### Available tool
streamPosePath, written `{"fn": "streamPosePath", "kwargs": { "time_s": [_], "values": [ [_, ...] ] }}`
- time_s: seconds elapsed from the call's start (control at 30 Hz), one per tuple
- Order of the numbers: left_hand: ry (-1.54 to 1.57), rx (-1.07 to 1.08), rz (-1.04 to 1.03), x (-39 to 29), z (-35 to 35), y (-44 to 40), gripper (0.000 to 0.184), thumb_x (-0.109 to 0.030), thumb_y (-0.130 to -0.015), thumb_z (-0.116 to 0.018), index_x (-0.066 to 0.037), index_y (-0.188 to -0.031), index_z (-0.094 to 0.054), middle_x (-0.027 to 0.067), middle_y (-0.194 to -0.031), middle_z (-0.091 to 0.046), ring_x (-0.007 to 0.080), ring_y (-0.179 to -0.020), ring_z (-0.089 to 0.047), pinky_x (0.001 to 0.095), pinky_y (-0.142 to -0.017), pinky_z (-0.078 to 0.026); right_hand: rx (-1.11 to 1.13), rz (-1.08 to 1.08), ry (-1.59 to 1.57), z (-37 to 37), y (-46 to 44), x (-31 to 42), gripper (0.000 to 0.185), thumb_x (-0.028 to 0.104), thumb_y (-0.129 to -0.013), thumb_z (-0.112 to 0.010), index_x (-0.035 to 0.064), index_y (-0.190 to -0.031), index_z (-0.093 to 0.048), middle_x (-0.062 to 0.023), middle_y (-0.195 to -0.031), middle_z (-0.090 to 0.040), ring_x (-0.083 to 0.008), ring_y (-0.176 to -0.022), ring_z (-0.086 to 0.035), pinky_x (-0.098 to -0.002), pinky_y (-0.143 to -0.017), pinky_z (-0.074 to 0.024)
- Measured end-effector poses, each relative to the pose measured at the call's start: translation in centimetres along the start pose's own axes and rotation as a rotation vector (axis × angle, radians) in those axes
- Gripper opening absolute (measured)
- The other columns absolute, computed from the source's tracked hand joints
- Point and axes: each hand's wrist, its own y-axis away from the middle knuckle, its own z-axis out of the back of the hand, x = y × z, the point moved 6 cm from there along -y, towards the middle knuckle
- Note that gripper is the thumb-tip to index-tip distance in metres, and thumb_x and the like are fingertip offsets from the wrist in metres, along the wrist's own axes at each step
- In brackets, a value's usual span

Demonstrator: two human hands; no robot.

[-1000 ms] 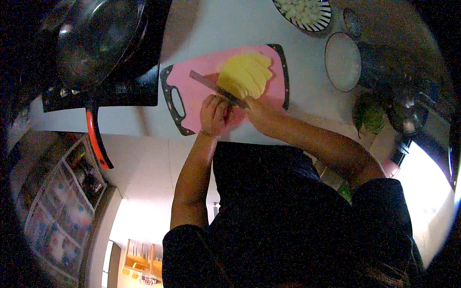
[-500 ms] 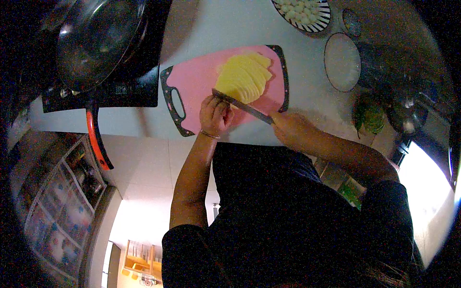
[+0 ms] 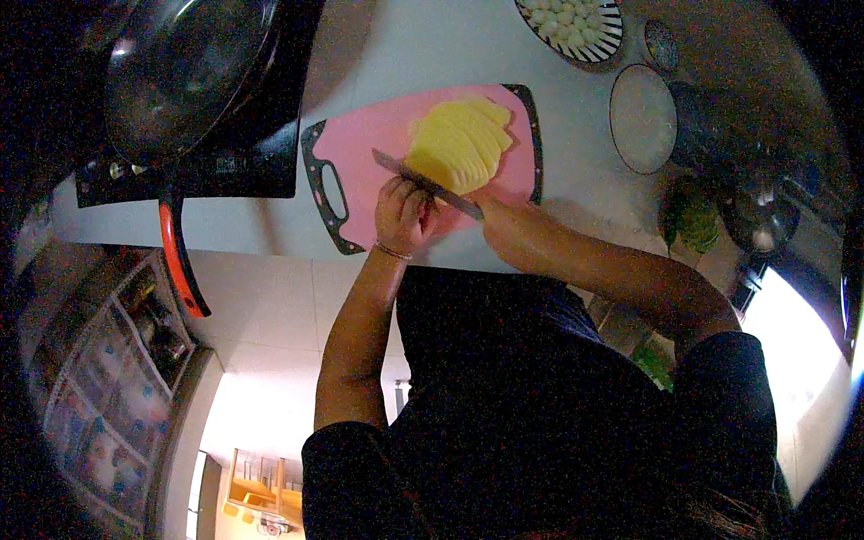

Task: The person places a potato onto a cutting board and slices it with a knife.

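Pale yellow slices of what looks like a potato (image 3: 461, 139) lie fanned out on a pink cutting board (image 3: 364, 126) with dark speckled ends. My right hand (image 3: 515, 234) is closed round the handle of a kitchen knife (image 3: 430, 185). Its blade slants up to the left across the board, along the near side of the slices. My left hand (image 3: 401, 214) is just below the blade, fingers curled and pressed down at the potato's near end. Most of the piece under those fingers is hidden.
At the left a dark frying pan (image 3: 184, 90) stands on a black cooktop (image 3: 243, 171), its red-and-black handle (image 3: 180, 256) jutting past the counter edge. To the right are a striped bowl (image 3: 612, 31) of white pieces, a white plate (image 3: 643, 117), a small bowl (image 3: 661, 45) and a green vegetable (image 3: 697, 220).
The knife has slid up and to the left, its tip now well past my left fingers. My right hand has moved left with it. My left hand stays nearly in place.
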Motion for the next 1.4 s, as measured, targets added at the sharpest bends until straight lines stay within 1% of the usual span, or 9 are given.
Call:
{"fn": "streamPosePath", "kwargs": {
  "time_s": [0.13,0.3,0.5,0.6,0.73,0.9,1.1,1.23,1.4],
  "values": [
    [-0.003,0.013,0.009,0.3,-0.2,0.2,0.023,-0.014,-0.069,-0.066,0.000,-0.084,-0.055,0.0166,-0.090,-0.056,0.0378,-0.086,-0.055,0.0458,-0.076,-0.048,-0.015,0.032,0.119,-0.7,-1.1,-0.6,0.027,0.005,-0.082,-0.045,-0.0032,-0.108,-0.045,-0.0268,-0.090,-0.056,-0.0427,-0.087,-0.057,-0.0499,-0.075,-0.0443],
    [0.029,0.016,0.026,0.5,-0.2,0.4,0.025,-0.016,-0.070,-0.067,-0.001,-0.086,-0.056,0.0160,-0.093,-0.056,0.0373,-0.090,-0.054,0.0459,-0.078,-0.048,0.108,-0.093,0.160,-0.9,-1.2,0.6,0.032,0.011,-0.084,-0.046,-0.0040,-0.113,-0.042,-0.0265,-0.087,-0.059,-0.0439,-0.084,-0.058,-0.0531,-0.074,-0.0436],
    [0.047,0.111,0.040,-0.1,0.4,-0.4,0.027,-0.013,-0.066,-0.070,-0.003,-0.088,-0.057,0.0151,-0.093,-0.057,0.0362,-0.090,-0.055,0.0451,-0.081,-0.047,0.050,-0.071,0.049,-0.7,-1.3,0.2,0.027,0.012,-0.084,-0.047,-0.0040,-0.105,-0.044,-0.0258,-0.081,-0.060,-0.0442,-0.077,-0.059,-0.0531,-0.070,-0.0447],
    [0.049,0.132,0.000,-0.3,0.5,-1.0,0.029,-0.012,-0.065,-0.070,-0.005,-0.089,-0.057,0.0142,-0.094,-0.057,0.0352,-0.089,-0.056,0.0441,-0.078,-0.048,0.060,-0.052,0.162,-0.4,-1.6,0.0,0.023,0.010,-0.081,-0.047,-0.0037,-0.100,-0.046,-0.0257,-0.078,-0.059,-0.0443,-0.075,-0.059,-0.0532,-0.068,-0.0444],
    [0.085,0.206,-0.020,0.1,-0.7,-0.2,0.033,-0.010,-0.062,-0.072,-0.006,-0.091,-0.057,0.0129,-0.093,-0.057,0.0338,-0.088,-0.057,0.0432,-0.076,-0.050,0.069,-0.068,-0.129,-0.5,-1.3,-0.5,0.018,0.007,-0.080,-0.047,-0.0037,-0.094,-0.047,-0.0253,-0.077,-0.058,-0.0438,-0.073,-0.058,-0.0534,-0.067,-0.0437],
    [0.010,0.143,-0.059,-0.8,-0.7,-0.2,0.036,-0.009,-0.060,-0.072,-0.006,-0.092,-0.056,0.0121,-0.091,-0.057,0.0328,-0.087,-0.057,0.0425,-0.077,-0.051,-0.019,0.057,0.258,0.1,-0.7,0.0,0.015,0.005,-0.081,-0.044,-0.0045,-0.093,-0.046,-0.0262,-0.082,-0.058,-0.0435,-0.078,-0.058,-0.0524,-0.067,-0.0446],
    [0.010,0.153,-0.068,-1.0,-0.4,-0.6,0.037,-0.010,-0.059,-0.072,-0.005,-0.092,-0.057,0.0120,-0.092,-0.057,0.0327,-0.087,-0.057,0.0419,-0.077,-0.051,-0.029,0.125,0.163,-0.2,0.0,-0.6,0.015,0.008,-0.083,-0.045,-0.0026,-0.094,-0.047,-0.0242,-0.080,-0.057,-0.0425,-0.077,-0.058,-0.0525,-0.066,-0.0448],
    [0.007,0.157,-0.066,-0.3,-0.9,1.0,0.037,-0.013,-0.060,-0.073,-0.005,-0.092,-0.056,0.0132,-0.093,-0.057,0.0334,-0.088,-0.057,0.0429,-0.078,-0.050,0.112,-0.078,0.240,-0.4,1.8,-2.0,0.015,0.008,-0.083,-0.046,-0.0014,-0.094,-0.047,-0.0241,-0.077,-0.058,-0.0422,-0.072,-0.059,-0.0531,-0.063,-0.0450],
    [0.056,0.165,-0.056,0.2,-0.4,1.5,0.039,-0.017,-0.060,-0.075,-0.004,-0.092,-0.057,0.0146,-0.095,-0.057,0.0353,-0.090,-0.056,0.0445,-0.079,-0.049,0.082,-0.055,0.225,-2.3,1.3,-3.1,0.015,0.009,-0.082,-0.046,-0.0010,-0.094,-0.048,-0.0236,-0.074,-0.059,-0.0435,-0.069,-0.059,-0.0548,-0.060,-0.0452]
  ]
}}
